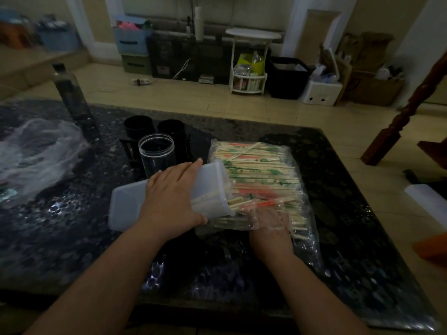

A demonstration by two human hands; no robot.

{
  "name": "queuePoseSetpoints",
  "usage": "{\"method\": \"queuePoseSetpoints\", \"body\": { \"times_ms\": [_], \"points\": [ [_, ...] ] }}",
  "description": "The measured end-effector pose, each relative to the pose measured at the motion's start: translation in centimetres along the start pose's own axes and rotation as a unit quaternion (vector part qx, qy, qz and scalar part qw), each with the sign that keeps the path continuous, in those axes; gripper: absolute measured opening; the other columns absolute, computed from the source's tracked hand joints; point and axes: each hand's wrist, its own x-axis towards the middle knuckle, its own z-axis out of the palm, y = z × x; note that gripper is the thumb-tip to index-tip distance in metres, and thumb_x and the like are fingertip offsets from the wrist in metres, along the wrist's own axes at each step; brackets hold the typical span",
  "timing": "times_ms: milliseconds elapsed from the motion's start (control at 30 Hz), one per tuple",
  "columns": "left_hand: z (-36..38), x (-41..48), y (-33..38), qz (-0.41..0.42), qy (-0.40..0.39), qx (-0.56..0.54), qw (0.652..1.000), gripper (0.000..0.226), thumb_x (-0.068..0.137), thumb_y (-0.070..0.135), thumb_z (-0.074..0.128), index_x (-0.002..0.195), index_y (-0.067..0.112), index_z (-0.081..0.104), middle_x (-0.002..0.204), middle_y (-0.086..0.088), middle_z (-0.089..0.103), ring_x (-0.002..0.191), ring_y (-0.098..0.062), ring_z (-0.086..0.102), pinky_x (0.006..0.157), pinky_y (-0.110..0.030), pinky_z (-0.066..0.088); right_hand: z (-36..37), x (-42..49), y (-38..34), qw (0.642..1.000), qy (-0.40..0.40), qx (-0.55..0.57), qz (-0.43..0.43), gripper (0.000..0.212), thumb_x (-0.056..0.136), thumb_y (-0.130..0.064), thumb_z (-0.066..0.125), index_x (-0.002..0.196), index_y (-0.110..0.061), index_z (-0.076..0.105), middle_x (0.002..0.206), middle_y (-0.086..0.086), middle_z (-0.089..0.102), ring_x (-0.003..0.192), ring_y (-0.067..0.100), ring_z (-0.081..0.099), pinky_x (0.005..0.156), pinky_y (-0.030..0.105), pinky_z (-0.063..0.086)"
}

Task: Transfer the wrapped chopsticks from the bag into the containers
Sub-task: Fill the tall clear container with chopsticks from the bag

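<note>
Crumpled clear plastic (36, 151) sat far left on the dark counter (338, 213). Next came a clear jar (156, 155), with two black cups (139, 128) behind it. Left hand (174, 192) gripped a frosted white container (128, 204) tipped on its side, fingers (191, 166) spread over the top, thumb round the near edge, its mouth against the bag (302, 240). Wrapped chopsticks (256, 170) lay mostly in that bag, a few in the container. The green and orange wrapper print was too blurry to read. Right hand (271, 221) was inside the bag; couldn't tell if its fingers held anything.
</note>
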Motion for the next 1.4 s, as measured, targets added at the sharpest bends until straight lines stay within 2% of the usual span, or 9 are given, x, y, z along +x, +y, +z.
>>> {"method": "queuePoseSetpoints", "body": {
  "times_ms": [133,333,533,667,767,900,1033,1233,1400],
  "points": [
    [-0.2,-0.1,0.0,-0.002,0.002,-0.006,1.0,0.125,0.056,0.055,0.083,0.154,0.036,0.008,0.154,0.008,0.025,0.14,-0.016,0.023,0.113,-0.038,0.014,-0.3,0.4,-0.1,0.997,-0.03,0.075,0.011,0.04,0.088,-0.009,0.048,0.117,-0.03,0.066,0.116,-0.006,0.065,0.116,0.019,0.054,0.108,0.043,0.033],
    [-0.4,0.1,-0.2,-0.021,0.015,-0.01,1.0,0.127,0.055,0.055,0.085,0.154,0.036,0.008,0.154,0.008,0.025,0.14,-0.017,0.024,0.113,-0.039,0.016,-1.4,0.2,-0.2,0.996,0.002,0.063,-0.07,0.022,0.074,-0.011,0.07,0.092,-0.024,0.072,0.085,0.004,0.068,0.08,0.029,0.064,0.07,0.036,0.051],
    [-0.8,0.2,-0.4,-0.034,0.014,-0.024,0.999,0.128,0.053,0.054,0.085,0.154,0.035,0.008,0.155,0.007,0.025,0.139,-0.018,0.024,0.113,-0.038,0.016,-4.4,-0.7,-1.3,0.996,-0.038,0.035,-0.075,0.035,0.095,-0.043,0.043,0.123,-0.028,0.058,0.113,0.004,0.067,0.101,0.031,0.063,0.072,0.034,0.044],
    [-0.6,0.1,-0.3,-0.026,0.013,-0.017,0.999,0.127,0.054,0.054,0.085,0.154,0.035,0.009,0.154,0.006,0.026,0.139,-0.018,0.025,0.112,-0.038,0.017,-7.2,-0.5,-1.1,0.996,-0.032,0.017,-0.085,0.043,0.079,-0.052,0.039,0.1,-0.024,0.065,0.095,0.002,0.069,0.091,0.026,0.064,0.063,0.032,0.035],
    [-0.3,0.1,-0.2,-0.024,0.016,-0.024,0.999,0.122,0.057,0.056,0.083,0.153,0.036,0.011,0.154,0.006,0.027,0.139,-0.018,0.025,0.112,-0.039,0.016,-9.0,-0.6,-0.6,0.986,0.102,0.044,-0.127,0.032,0.07,-0.048,0.046,0.066,-0.019,0.06,0.066,0.001,0.065,0.063,0.024,0.063,0.049,0.028,0.033],
    [-0.1,0.3,-0.3,-0.014,0.006,0.004,1.0,0.124,0.056,0.058,0.083,0.154,0.033,0.012,0.153,0.004,0.03,0.138,-0.02,0.029,0.111,-0.041,0.02,-10.3,-0.4,0.6,0.913,0.342,0.15,-0.163,0.038,0.094,-0.034,0.048,0.067,-0.01,0.061,0.065,0.008,0.058,0.066,0.022,0.046,0.058,0.033,0.029],
    [0.0,0.2,-0.3,-0.004,0.001,0.011,1.0,0.121,0.058,0.054,0.083,0.154,0.032,0.013,0.153,0.003,0.03,0.138,-0.021,0.029,0.11,-0.042,0.021,-11.7,-0.2,1.0,0.874,0.425,0.199,-0.127,0.05,0.103,-0.032,0.036,0.068,-0.007,0.06,0.076,0.008,0.054,0.073,0.023,0.046,0.069,0.031,0.031],
    [0.1,0.1,-0.1,0.0,0.011,0.004,1.0,0.122,0.055,0.055,0.084,0.153,0.033,0.016,0.152,0.003,0.032,0.138,-0.02,0.029,0.111,-0.041,0.02,-11.1,0.5,0.7,0.841,0.41,0.352,-0.022,0.036,0.102,-0.036,0.038,0.084,-0.012,0.057,0.079,0.007,0.054,0.074,0.009,0.048,0.069,0.013,0.037],
    [-0.1,-0.1,0.1,-0.006,0.001,0.0,1.0,0.127,0.053,0.054,0.086,0.154,0.034,0.012,0.154,0.005,0.029,0.14,-0.018,0.025,0.113,-0.039,0.016,-10.5,1.1,0.1,0.715,0.302,0.599,0.197,0.037,0.099,-0.041,0.05,0.07,-0.022,0.062,0.059,-0.007,0.061,0.059,0.013,0.061,0.057,0.031,0.05]
  ]
}}
